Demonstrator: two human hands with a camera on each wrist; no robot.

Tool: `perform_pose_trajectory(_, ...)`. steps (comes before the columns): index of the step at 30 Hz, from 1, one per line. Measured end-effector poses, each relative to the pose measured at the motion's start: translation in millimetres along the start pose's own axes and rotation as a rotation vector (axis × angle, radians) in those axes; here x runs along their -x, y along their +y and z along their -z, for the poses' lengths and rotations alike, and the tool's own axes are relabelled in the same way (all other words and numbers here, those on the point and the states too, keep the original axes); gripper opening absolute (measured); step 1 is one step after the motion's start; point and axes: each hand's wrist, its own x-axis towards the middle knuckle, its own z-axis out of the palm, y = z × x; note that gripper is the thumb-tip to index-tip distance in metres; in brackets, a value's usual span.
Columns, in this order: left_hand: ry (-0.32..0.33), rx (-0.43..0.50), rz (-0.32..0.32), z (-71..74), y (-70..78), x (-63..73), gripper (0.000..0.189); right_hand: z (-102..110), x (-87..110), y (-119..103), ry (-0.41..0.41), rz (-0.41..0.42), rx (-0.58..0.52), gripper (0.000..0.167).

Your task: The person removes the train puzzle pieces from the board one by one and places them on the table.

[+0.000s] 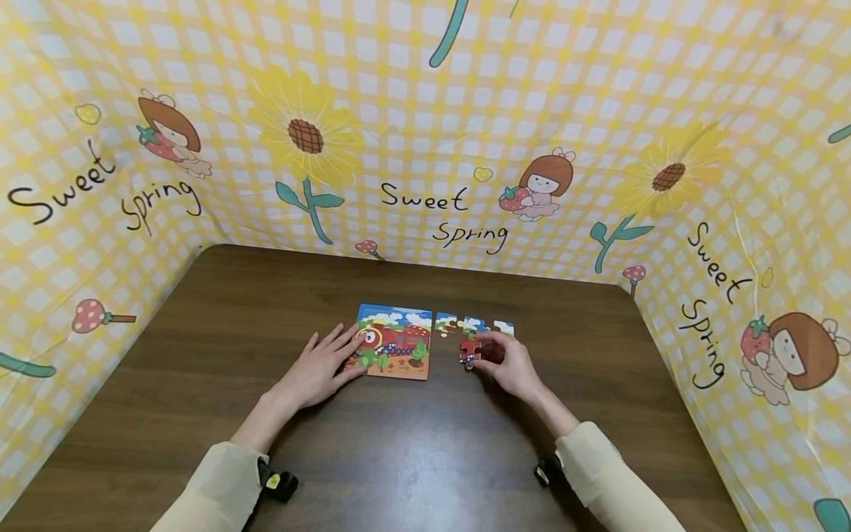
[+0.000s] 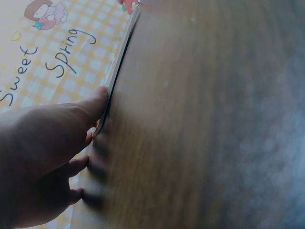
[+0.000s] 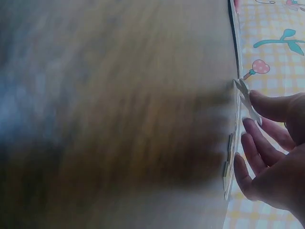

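A picture board with a red train, a green cactus and clouds lies flat on the table. My left hand rests at its left side, fingers spread and extended over the edge; in the left wrist view the thumb touches the board's side. To the right of the board, my right hand pinches a red puzzle piece between thumb and fingers. The right wrist view shows that piece tilted, one end low by the tabletop. Beyond it lie several sky-coloured puzzle pieces in a row.
The brown wooden table is walled on three sides by a yellow checked cloth printed with sunflowers and figures. Black wrist straps sit by both light sleeves.
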Motion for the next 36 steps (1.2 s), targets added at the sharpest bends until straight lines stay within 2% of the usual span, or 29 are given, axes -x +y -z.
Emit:
perform_pose_trajectory(20,-0.009,-0.014,0.009,0.5,2.0,0.6,0.068,4,-1.7,7,0.027,0.007,0.118,0.040)
perform_pose_trajectory(23,-0.009,-0.015,0.009,0.4,1.2,0.8,0.069,4,-3.1,13,0.054,0.069,0.121,0.039)
perform_pose_trajectory(26,-0.008,-0.011,0.011,0.0,0.4,0.8,0.069,1,-7.2,33,0.096,0.175,0.135,0.036)
perform_pose_trajectory(28,-0.002,-0.007,0.007,-0.7,-0.4,0.7,0.069,0,-7.3,35,0.112,0.207,0.157,0.036)
perform_pose_trajectory(30,0.007,0.003,0.001,-1.9,-2.0,0.8,0.069,1,-6.5,34,0.107,0.200,0.156,0.035)
perform_pose_trajectory(33,0.012,0.006,-0.005,-1.2,-1.4,1.4,0.069,5,-1.9,15,0.076,0.124,0.159,0.036)
perform_pose_trajectory(36,0.004,0.003,0.000,-0.3,-0.7,1.5,0.069,6,-0.8,11,0.052,0.070,0.160,0.036)
